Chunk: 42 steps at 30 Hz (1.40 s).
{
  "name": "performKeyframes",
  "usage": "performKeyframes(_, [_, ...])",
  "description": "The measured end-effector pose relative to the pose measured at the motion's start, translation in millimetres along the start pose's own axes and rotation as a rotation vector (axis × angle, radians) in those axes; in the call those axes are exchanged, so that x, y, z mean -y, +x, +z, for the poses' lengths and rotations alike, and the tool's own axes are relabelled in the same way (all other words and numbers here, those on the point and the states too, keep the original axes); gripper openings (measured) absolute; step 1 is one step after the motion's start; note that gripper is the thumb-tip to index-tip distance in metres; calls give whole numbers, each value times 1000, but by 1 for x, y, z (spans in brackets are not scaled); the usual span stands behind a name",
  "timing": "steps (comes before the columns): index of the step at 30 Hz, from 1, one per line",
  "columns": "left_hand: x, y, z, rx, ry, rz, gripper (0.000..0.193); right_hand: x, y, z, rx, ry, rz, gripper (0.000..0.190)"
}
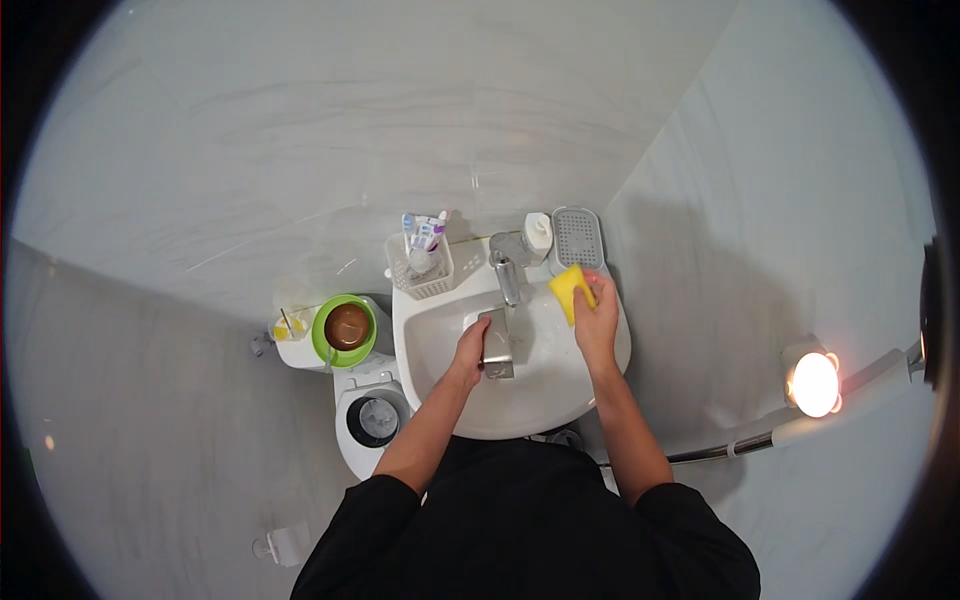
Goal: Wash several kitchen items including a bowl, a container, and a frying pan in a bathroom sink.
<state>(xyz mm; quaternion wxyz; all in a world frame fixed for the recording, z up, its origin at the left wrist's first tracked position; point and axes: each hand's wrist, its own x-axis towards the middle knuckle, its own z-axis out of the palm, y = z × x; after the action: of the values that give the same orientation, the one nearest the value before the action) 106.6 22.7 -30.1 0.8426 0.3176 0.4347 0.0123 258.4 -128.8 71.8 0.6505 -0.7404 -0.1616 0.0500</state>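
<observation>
Over the left part of the white washbasin [547, 397], my left hand [472, 349] grips a grey, box-shaped metallic object [496, 341]; its exact kind cannot be told. My right hand [598, 307] holds a yellow sponge [571, 291] above the basin's right side, near the rim. Between the hands, the chrome faucet [507, 277] reaches out over the bowl, just beyond the metallic object. A grey soap dish with a perforated top [577, 236] sits at the back right corner, just beyond the sponge.
A white basket [427, 289] with toothbrushes and tubes stands back left, a white dispenser bottle [538, 234] beside the faucet. Left of the basin are a green basin [320, 346] holding a brown bowl [347, 327], and a toilet [352, 442]. A lit lamp [816, 385] is at right.
</observation>
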Motion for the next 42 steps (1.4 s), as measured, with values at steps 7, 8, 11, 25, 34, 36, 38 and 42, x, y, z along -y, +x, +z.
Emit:
performKeyframes(7, [8, 52, 27, -72, 217, 145, 55, 8, 83, 16, -221, -351, -312, 21])
performKeyframes(8, [9, 56, 27, -75, 222, 144, 55, 16, 82, 21, -266, -572, -545, 21])
performKeyframes(11, [10, 61, 22, -172, 314, 269, 58, 25, 37, 22, -229, -563, -644, 19])
performKeyframes(25, [8, 10, -12, -686, 798, 560, 76, -61, -19, 91, 754, -610, -376, 18])
performKeyframes(34, [13, 4, -18, -737, 804, 519, 74, -93, -19, 100, 839, -898, -88, 15])
performKeyframes(36, [7, 11, -9, -648, 796, 412, 78, -114, -32, 88, 418, -557, 227, 22])
performKeyframes(38, [3, 11, 7, -651, 823, 408, 78, -105, -43, 72, 437, -135, 535, 22])
performKeyframes(42, [9, 26, 52, -608, 891, 412, 76, -117, -54, 39, 386, 504, 752, 20])
